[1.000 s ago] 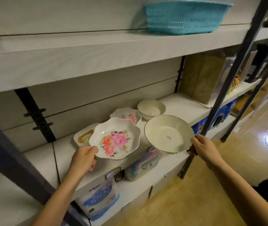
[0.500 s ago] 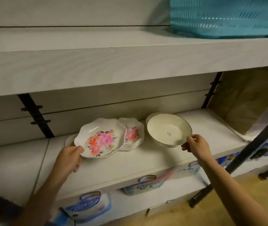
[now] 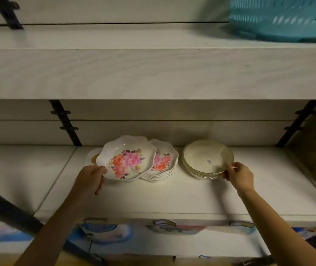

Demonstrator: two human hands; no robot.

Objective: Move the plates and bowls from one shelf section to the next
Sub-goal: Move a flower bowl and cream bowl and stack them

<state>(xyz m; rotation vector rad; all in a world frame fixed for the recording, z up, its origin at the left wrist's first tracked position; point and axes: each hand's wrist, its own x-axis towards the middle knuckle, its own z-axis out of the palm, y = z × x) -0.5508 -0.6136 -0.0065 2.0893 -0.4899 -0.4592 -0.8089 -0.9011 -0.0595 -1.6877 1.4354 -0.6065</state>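
Left hand (image 3: 91, 178) pinches the near-left rim of a flowered plate (image 3: 127, 160), fingers closed on it, thumb on top; plate tilted toward the camera, raised just above the shelf (image 3: 172, 191). Right hand (image 3: 238, 175) closed on the near-right rim of a cream bowl (image 3: 207, 157), which sits on, or just over, a nested bowl stack (image 3: 203, 174); contact unclear.

Key relation: flowered plate stack (image 3: 163, 167) lies immediately right of the held plate, rim overlapping from behind; left hand nearer, so a short rightward shift should seat it. Bowl needs only a straight lowering.

Counts: one floral plate in hand; stack beside it about six, edges blurred. One bowl held; perhaps three beneath. One more dish (image 3: 93, 157) peeks out behind the held plate, left
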